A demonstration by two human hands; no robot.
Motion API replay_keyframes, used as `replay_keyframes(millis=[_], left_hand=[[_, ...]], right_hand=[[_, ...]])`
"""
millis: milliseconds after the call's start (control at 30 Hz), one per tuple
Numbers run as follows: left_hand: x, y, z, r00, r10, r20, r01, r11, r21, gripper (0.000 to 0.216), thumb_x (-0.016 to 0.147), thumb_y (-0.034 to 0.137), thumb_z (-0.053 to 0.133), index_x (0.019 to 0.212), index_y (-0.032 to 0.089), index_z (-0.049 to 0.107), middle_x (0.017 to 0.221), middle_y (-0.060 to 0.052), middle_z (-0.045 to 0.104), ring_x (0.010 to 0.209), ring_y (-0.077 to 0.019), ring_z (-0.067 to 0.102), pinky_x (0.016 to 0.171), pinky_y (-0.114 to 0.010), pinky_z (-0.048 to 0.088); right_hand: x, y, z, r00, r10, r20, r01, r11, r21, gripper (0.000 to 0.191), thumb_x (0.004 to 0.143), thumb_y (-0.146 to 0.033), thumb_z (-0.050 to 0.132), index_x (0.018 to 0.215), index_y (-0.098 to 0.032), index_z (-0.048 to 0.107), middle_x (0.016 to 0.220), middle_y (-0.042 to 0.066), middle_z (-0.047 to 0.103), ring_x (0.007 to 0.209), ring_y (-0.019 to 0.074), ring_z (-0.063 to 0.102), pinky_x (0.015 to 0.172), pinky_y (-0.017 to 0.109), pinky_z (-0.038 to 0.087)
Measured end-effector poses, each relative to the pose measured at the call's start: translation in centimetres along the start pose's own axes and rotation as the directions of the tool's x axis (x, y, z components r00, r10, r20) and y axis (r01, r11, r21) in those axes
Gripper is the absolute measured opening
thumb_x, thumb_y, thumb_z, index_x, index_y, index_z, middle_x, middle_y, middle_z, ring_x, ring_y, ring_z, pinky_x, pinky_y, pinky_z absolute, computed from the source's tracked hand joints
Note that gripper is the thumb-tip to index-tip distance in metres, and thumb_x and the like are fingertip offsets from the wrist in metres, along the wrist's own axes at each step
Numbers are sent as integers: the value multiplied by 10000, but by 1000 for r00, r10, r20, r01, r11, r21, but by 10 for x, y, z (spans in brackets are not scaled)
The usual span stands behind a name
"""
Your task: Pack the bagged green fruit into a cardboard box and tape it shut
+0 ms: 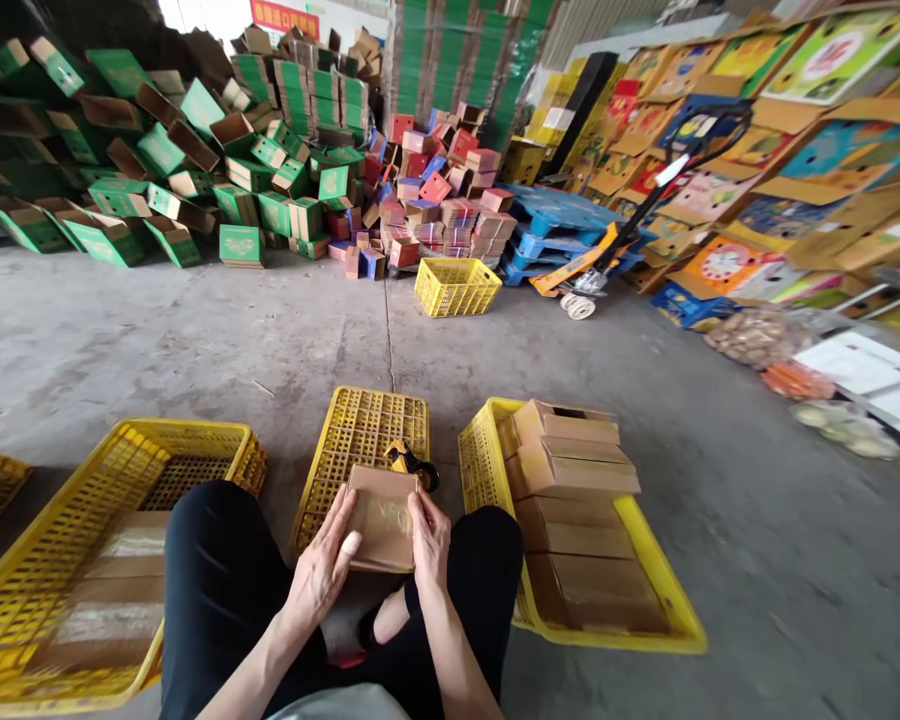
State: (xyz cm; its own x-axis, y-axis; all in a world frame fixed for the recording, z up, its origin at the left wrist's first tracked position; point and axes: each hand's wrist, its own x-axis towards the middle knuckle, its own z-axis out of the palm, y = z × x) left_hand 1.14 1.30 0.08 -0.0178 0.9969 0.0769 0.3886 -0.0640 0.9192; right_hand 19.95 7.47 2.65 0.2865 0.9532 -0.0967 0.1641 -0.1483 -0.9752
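Between my knees I hold a small brown cardboard box [381,522] with shiny clear tape across its top. My left hand [321,568] presses against its left side, fingers straight and together, thumb toward the near edge. The fingers of my right hand [430,538] grip the right side. Under and behind the box is an upturned yellow plastic crate [345,420] with a grid bottom. A tape dispenser [409,463], yellow and black, lies on it just beyond the box, partly hidden by it.
At my right, a yellow crate [675,590] holds several brown boxes [585,530]. On my left, another yellow crate [195,430] contains taped boxes [112,590]. Farther off stand a yellow basket [457,288], a pallet jack [592,260], blue pallets [547,215] and heaped green cartons [240,245].
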Motion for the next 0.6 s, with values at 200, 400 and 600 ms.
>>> replay_keyframes(millis=[200, 400, 600], left_hand=[[-2, -1, -9, 998, -49, -40, 48, 999, -21, 621, 1076, 525, 417, 1651, 298, 360, 1743, -12, 296, 1607, -216, 256, 1332, -397, 145], [-1, -2, -10, 996, -66, -51, 63, 996, -63, 605, 1073, 534, 416, 1629, 295, 408, 1721, -16, 349, 1598, -220, 283, 1332, -410, 153], [0, -9, -9, 996, -65, -69, 59, 995, -81, 612, 1065, 558, 433, 1606, 274, 450, 1689, -48, 409, 1574, -249, 347, 1326, -453, 197]], right_hand=[[-25, 17, 4, 994, 16, 107, -21, 999, 46, 623, 929, -626, 655, 1395, -214, 693, 1449, 99, 676, 1359, 321, 625, 1166, 472, 496], [-52, 37, -4, 980, 23, 196, -55, 985, 164, 639, 966, -562, 660, 1515, -246, 577, 1580, 86, 544, 1473, 313, 513, 1211, 510, 443], [-53, 36, -3, 974, -100, 203, 72, 987, 141, 579, 1023, -457, 547, 1561, -244, 510, 1556, 92, 564, 1420, 304, 576, 1130, 513, 523]])
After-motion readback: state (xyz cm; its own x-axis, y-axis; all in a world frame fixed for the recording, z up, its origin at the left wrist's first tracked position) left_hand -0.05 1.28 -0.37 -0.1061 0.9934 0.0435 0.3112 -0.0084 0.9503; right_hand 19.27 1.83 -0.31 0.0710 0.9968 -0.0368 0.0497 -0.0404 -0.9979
